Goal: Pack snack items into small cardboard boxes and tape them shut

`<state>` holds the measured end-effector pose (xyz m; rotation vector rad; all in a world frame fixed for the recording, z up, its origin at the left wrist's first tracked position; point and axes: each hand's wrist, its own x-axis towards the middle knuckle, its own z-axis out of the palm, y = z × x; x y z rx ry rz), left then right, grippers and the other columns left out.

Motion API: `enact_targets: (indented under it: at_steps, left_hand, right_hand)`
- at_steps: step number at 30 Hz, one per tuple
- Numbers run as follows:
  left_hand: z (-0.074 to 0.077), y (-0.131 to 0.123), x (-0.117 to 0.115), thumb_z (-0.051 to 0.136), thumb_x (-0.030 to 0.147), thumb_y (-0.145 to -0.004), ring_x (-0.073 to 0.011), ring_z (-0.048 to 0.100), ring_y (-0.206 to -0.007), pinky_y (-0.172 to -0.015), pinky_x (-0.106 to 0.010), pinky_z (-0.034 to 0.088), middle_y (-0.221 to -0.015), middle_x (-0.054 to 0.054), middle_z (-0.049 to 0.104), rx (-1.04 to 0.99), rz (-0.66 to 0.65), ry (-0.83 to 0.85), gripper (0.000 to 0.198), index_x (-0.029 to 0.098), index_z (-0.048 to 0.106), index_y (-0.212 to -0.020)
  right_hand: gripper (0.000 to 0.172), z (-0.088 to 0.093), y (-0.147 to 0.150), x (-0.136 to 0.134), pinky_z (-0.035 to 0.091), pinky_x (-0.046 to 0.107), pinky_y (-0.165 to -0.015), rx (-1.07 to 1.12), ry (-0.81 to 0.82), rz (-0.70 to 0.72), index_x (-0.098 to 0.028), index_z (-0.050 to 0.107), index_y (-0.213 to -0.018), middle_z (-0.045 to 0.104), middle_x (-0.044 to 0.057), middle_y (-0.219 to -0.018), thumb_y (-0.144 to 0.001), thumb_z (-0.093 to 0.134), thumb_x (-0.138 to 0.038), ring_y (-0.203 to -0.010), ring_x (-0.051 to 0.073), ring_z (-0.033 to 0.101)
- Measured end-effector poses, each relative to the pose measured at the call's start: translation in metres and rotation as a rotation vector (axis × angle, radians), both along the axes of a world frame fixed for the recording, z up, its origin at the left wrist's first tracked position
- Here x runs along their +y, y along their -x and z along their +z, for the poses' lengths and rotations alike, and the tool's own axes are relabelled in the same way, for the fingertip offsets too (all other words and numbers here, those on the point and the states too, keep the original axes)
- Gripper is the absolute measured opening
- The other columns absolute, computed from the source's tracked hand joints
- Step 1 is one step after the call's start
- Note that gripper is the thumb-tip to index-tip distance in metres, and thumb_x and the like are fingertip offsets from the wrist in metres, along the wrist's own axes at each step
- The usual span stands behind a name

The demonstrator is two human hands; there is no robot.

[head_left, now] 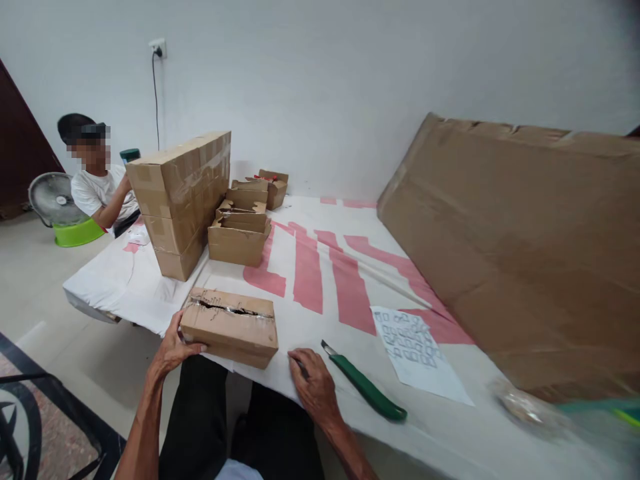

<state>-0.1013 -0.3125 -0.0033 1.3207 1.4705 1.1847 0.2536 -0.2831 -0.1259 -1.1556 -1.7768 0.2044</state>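
A small brown cardboard box (231, 327) with slit tape along its top lies at the near edge of the white-and-red covered table (320, 280). My left hand (173, 347) grips the box's left end, fingers wrapped round it. My right hand (313, 383) rests on the table just right of the box, fingers curled down; whether it holds anything is hidden. A green-handled utility knife (367, 387) lies on the table right beside that hand, blade pointing away.
A tall taped stack of boxes (180, 197) and several open small boxes (240, 237) stand at the far left. A printed paper sheet (417, 353) lies to the right, before a large leaning cardboard sheet (525, 247). Another person (97, 183) sits beyond the table, near a fan (55, 199).
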Motion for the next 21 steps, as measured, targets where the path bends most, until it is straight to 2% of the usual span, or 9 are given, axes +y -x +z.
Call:
enact_targets:
  at_steps: [6, 9, 13, 18, 21]
  left_hand:
    - [0.003, 0.008, 0.009, 0.096, 0.037, -0.055, -0.0347, 0.052, -0.141, -0.122, -0.046, 0.04, -0.149, -0.015, 0.058, -0.036, -0.071, 0.031, 0.111, 0.019, 0.044, -0.151]
    - [0.006, 0.009, 0.014, 0.096, 0.038, -0.054, -0.0354, 0.053, -0.14, -0.121, -0.046, 0.041, -0.151, -0.016, 0.056, -0.033, -0.109, 0.046, 0.118, 0.019, 0.04, -0.157]
    - [0.013, 0.005, 0.018, 0.094, 0.039, -0.056, -0.0353, 0.055, -0.138, -0.117, -0.046, 0.047, -0.147, -0.015, 0.061, -0.017, -0.158, 0.083, 0.117, 0.02, 0.041, -0.158]
    - [0.017, 0.004, 0.019, 0.094, 0.039, -0.057, -0.0356, 0.054, -0.142, -0.123, -0.048, 0.043, -0.136, -0.011, 0.069, 0.012, -0.176, 0.105, 0.113, 0.021, 0.044, -0.158]
    - [0.013, 0.006, 0.019, 0.093, 0.035, -0.057, -0.0355, 0.055, -0.141, -0.123, -0.048, 0.042, -0.141, -0.011, 0.068, 0.012, -0.171, 0.108, 0.115, 0.024, 0.042, -0.16]
  right_hand:
    - [0.019, 0.0, 0.0, 0.0, 0.055, 0.039, -0.084, -0.003, -0.018, -0.005, -0.023, 0.069, -0.099, 0.072, 0.008, -0.094, -0.104, 0.051, -0.026, -0.091, 0.024, 0.067]
    - [0.018, 0.0, 0.0, 0.001, 0.055, 0.04, -0.083, -0.001, -0.013, -0.004, -0.023, 0.07, -0.101, 0.073, 0.008, -0.095, -0.103, 0.052, -0.025, -0.091, 0.025, 0.067]
    - [0.019, 0.0, 0.001, 0.001, 0.054, 0.04, -0.084, 0.003, 0.003, -0.011, -0.024, 0.07, -0.1, 0.072, 0.008, -0.096, -0.103, 0.052, -0.024, -0.091, 0.025, 0.066]
    - [0.019, 0.003, 0.003, 0.0, 0.054, 0.04, -0.085, 0.003, 0.012, -0.021, -0.023, 0.07, -0.1, 0.072, 0.008, -0.097, -0.103, 0.051, -0.022, -0.093, 0.024, 0.065]
    - [0.02, 0.006, 0.004, 0.0, 0.054, 0.039, -0.084, 0.008, 0.022, -0.029, -0.023, 0.07, -0.1, 0.072, 0.008, -0.097, -0.103, 0.05, -0.022, -0.092, 0.024, 0.065]
